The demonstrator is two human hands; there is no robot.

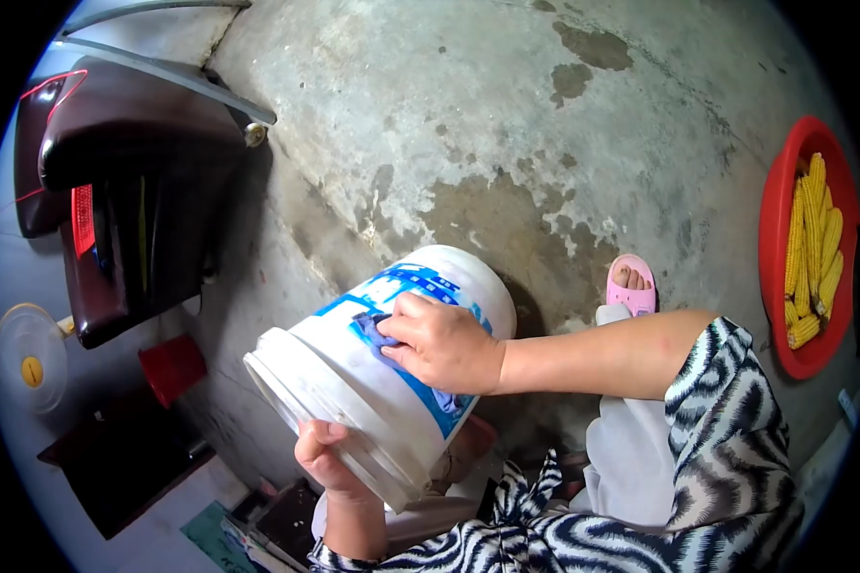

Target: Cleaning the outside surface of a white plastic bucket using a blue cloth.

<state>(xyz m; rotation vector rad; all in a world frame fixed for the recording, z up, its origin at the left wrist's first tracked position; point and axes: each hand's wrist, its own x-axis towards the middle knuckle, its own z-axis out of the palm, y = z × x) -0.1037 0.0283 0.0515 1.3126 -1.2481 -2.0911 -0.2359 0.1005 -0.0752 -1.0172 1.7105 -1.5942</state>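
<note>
A large white plastic bucket (pixel 330 347) with a blue printed label (pixel 430 390) lies tilted before me, its rim towards the lower left. My left hand (pixel 330 458) grips that rim, thumb on the outside and fingers hidden within. Against the label, my right hand (pixel 437 344) presses a bunched blue-purple cloth (pixel 373 329) held in its fingers. A loose end of the cloth shows below the hand. The bucket's inside is out of sight.
Concrete floor (pixel 373 107) with damp patches spreads ahead. To the right stands a red plastic basin (pixel 774 286) holding several corn cobs (pixel 817 243). A dark leather seat (pixel 136 129), a red bin (pixel 173 369) and a fan (pixel 31 358) are at left. My foot wears a pink clog (pixel 631 286).
</note>
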